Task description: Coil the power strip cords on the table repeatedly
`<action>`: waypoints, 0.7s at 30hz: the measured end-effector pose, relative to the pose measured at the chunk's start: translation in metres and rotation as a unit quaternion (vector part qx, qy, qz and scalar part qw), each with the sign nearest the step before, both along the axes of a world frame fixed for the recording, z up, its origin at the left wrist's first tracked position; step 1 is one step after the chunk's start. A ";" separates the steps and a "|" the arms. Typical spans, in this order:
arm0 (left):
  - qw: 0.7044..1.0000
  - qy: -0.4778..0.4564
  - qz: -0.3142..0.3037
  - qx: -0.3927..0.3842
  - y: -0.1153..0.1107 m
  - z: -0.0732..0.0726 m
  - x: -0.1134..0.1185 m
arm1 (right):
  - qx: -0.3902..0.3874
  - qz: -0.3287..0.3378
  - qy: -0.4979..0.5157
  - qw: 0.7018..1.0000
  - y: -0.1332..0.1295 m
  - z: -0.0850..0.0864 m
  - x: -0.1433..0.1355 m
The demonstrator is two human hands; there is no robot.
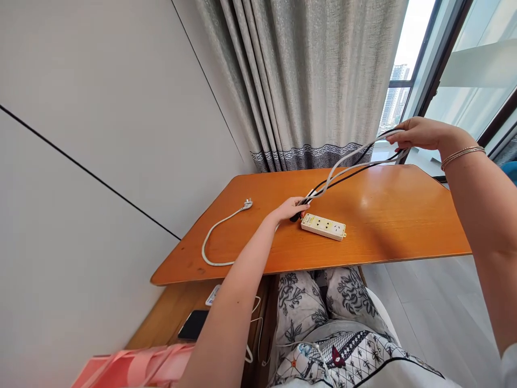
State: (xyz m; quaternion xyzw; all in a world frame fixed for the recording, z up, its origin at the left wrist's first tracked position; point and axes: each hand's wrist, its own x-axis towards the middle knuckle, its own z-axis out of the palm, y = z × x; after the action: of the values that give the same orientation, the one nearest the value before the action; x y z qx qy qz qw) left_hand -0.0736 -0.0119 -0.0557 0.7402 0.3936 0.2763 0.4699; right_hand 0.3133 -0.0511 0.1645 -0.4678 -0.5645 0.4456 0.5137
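My left hand (291, 209) is closed on one end of a bundle of cables (343, 171), white and black, just above the table. Raised at the right, my right hand (416, 134) pinches the looped far end of the same bundle, which stretches slanting between both hands. A white power strip (323, 226) lies on the wooden table beside my left hand. Its cord appears to run under that hand and forearm, partly hidden. To the left, a white plug (247, 204) rests on the table at the end of a curved white cord (207, 242).
The orange-brown table (388, 231) has a grey curtain (323, 81) behind it and a white wall panel (100, 134) at its left. Below its front edge are a black phone (193, 325), a pink bag (137, 366) and thin white cables. A window stands at the right.
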 end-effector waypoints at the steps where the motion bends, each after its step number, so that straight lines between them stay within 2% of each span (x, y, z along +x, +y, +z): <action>1: 1.000 -0.002 0.005 -0.002 0.000 -0.001 0.000 | 0.009 0.018 -0.038 0.999 -0.003 0.003 -0.003; 3: 1.000 -0.007 0.016 -0.004 0.000 -0.002 -0.001 | 0.030 0.057 -0.101 0.993 -0.009 0.010 -0.009; 7: 0.999 -0.012 0.032 -0.004 -0.001 -0.003 -0.001 | 0.061 0.077 -0.042 0.994 -0.018 0.027 -0.027; 10: 0.999 -0.013 0.038 0.003 -0.003 -0.003 0.001 | 0.073 0.034 0.069 0.994 -0.019 0.038 -0.043; 13: 0.999 -0.015 0.029 0.010 -0.006 -0.002 0.006 | 0.109 -0.008 0.174 0.979 -0.013 0.047 -0.056; 17: 1.000 -0.016 -0.012 0.007 -0.016 0.003 0.013 | 0.109 -0.045 0.245 0.962 -0.004 0.055 -0.062; 21: 0.999 -0.021 -0.041 0.000 -0.026 0.006 0.015 | 0.076 -0.090 0.317 0.941 0.001 0.055 -0.059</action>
State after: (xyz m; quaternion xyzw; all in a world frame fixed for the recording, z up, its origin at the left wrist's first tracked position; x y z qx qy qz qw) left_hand -0.0588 -0.0377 -0.0498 0.7498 0.3525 0.2725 0.4891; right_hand 0.2539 -0.0500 0.2193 -0.3107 -0.3607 0.4784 0.7379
